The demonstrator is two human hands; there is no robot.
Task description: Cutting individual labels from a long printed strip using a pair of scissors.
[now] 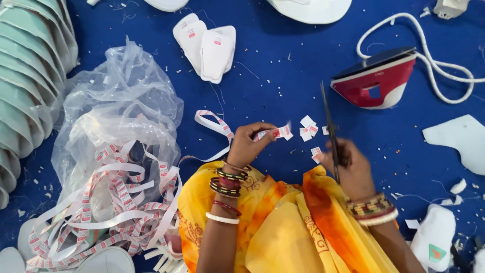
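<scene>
Her left hand (246, 146) pinches the end of the label tape (275, 133) just left of the scissors (329, 132), which her right hand (352, 169) grips closed around the handles. Keeping the tape taut and the blades square between printed marks should give clean cuts. About six cut labels (309, 130) lie beyond, though motion blur makes the count unsure. One iron (375, 79) stands far right.

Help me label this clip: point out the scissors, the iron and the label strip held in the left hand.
scissors (328, 124), head view, on the blades above the right hand.
iron (376, 81), head view, on its red body.
label strip (275, 133), head view, on the end pinched by the left hand.
</scene>
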